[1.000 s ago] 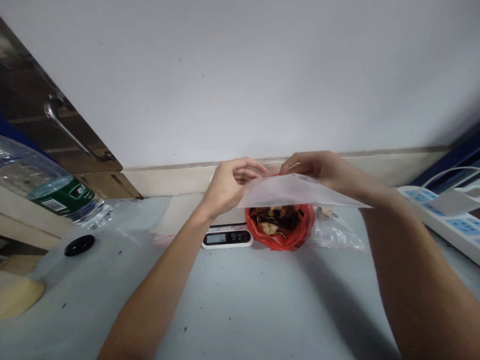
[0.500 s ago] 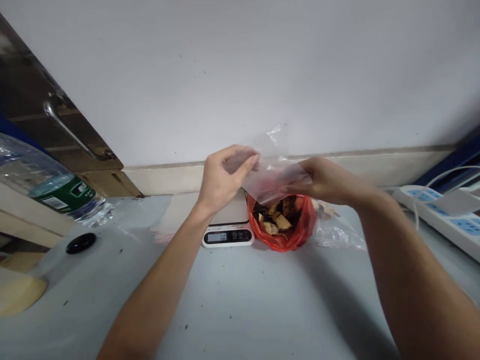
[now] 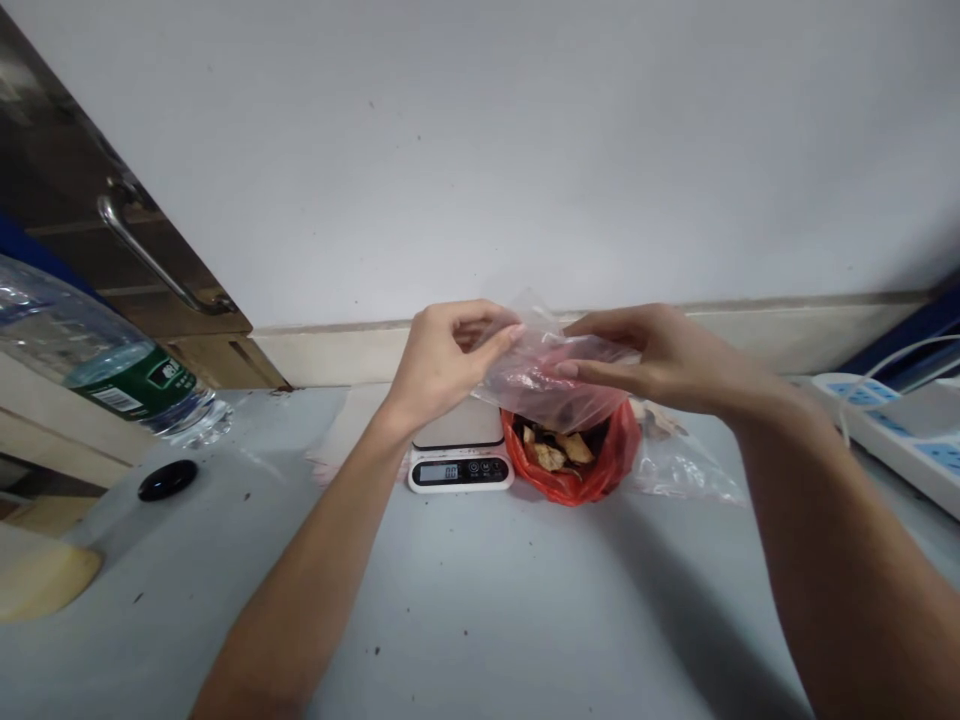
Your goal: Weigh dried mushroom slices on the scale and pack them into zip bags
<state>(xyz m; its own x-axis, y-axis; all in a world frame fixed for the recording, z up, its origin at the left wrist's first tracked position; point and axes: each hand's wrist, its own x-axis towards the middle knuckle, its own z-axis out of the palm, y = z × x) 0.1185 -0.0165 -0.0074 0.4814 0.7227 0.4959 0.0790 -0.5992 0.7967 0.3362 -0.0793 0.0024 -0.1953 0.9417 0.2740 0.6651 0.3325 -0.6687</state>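
Observation:
A clear plastic bag (image 3: 551, 385) is stretched between my two hands, above a red plastic bag (image 3: 581, 485) of dried brown and tan pieces (image 3: 562, 450). My left hand (image 3: 457, 350) pinches the clear bag's left side between thumb and fingers. On the opposite side my right hand (image 3: 652, 355) grips the bag, thumb in front and fingers behind. Left of the red bag stands a white digital scale (image 3: 461, 470), its display reading 0.0. The clear bag hides part of the dried pieces.
A stack of flat clear bags (image 3: 349, 440) lies left of the scale. Another clear bag with pale pieces (image 3: 686, 460) rests right of the red one. A water bottle (image 3: 135, 375) and a black oval object (image 3: 167, 480) are at left, a power strip (image 3: 900, 420) at right.
The clear bag has come down and spread lower over the red bag, covering more of the dried pieces. My right hand's thumb and fingers have moved farther apart along it.

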